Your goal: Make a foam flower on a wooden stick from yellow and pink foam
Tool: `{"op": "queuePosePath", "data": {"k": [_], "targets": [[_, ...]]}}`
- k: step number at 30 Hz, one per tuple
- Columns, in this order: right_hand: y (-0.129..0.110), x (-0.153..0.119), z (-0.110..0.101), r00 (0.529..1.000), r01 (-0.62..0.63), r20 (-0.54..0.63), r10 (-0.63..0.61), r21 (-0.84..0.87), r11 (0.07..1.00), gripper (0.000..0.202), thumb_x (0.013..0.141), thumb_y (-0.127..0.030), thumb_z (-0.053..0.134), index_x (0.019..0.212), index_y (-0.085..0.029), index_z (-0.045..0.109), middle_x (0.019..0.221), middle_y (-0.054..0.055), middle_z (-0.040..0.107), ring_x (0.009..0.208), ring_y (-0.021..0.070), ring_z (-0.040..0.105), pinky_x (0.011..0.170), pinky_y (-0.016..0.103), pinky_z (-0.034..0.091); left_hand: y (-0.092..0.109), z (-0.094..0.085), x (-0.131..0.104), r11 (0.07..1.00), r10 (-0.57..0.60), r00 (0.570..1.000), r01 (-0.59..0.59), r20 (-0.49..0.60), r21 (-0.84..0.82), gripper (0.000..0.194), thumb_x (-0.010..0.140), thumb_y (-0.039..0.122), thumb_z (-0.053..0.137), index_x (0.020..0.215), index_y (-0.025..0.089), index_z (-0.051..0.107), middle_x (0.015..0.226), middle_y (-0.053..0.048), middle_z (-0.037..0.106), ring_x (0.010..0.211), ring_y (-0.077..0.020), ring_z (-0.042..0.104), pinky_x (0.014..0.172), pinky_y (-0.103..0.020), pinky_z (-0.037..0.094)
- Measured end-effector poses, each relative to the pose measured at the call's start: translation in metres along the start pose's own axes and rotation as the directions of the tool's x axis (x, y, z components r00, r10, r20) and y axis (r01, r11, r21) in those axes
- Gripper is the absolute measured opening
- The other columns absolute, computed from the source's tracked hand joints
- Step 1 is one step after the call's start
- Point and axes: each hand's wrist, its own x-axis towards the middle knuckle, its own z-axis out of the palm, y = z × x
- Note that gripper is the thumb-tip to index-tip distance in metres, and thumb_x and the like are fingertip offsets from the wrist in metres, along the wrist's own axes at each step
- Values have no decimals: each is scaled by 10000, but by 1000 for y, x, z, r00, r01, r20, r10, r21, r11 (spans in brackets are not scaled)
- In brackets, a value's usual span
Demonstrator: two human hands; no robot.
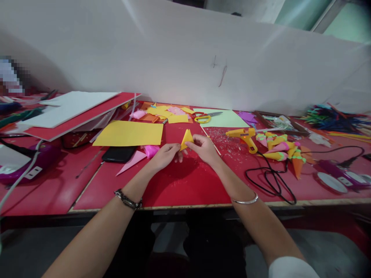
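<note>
Folded yellow paper (187, 139), at the clock's centre, above the red tabletop (179, 189). The left hand (168, 153) at eight o'clock and the right hand (205, 148) at four are each clamped on it, thumb and fingers pinching, presumably to keep the fold steady from both sides. At three o'clock the glue gun (241, 134) (its small light glowing orange) points its nozzle inward, apparently within right-hand reach. Beyond it, paper cones (281, 146) cluster, seemingly clear of the working space. Scissors (215, 114): between one and two o'clock. Yellow sheet (130, 133): nine o'clock.
</note>
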Motion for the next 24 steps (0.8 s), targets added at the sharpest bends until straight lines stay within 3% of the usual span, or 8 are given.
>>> {"op": "queuePosePath", "data": {"k": [6,11,16,24], "targets": [[3,1,5,998,-56,-13,59,126,990,230,707,-332,581,799,-197,419,590,-61,520,480,70,468,486,204,367,3,3,-4,988,69,997,-64,-25,142,311,809,391,416,683,135,539,540,21,523,509,-75,474,525,-188,366],[2,1,5,996,-87,10,87,261,961,405,689,-274,599,1023,-215,378,551,-83,534,456,79,486,448,193,380,0,3,-1,973,113,991,-97,-68,208,323,832,391,384,704,144,549,541,24,535,498,-74,474,510,-181,364],[2,0,2,981,-122,181,75,265,957,151,736,-303,558,755,-166,495,549,-45,536,459,66,483,448,191,383,1,1,-1,984,93,995,-96,32,152,332,836,395,382,719,138,557,541,16,560,495,-79,504,528,-186,404],[1,-1,1,961,-185,241,138,187,965,211,745,-359,552,696,-171,470,475,-69,517,370,42,412,381,165,316,2,-3,-5,992,36,985,-57,169,117,311,845,367,383,737,134,558,553,8,599,518,-82,547,575,-191,426]]}}
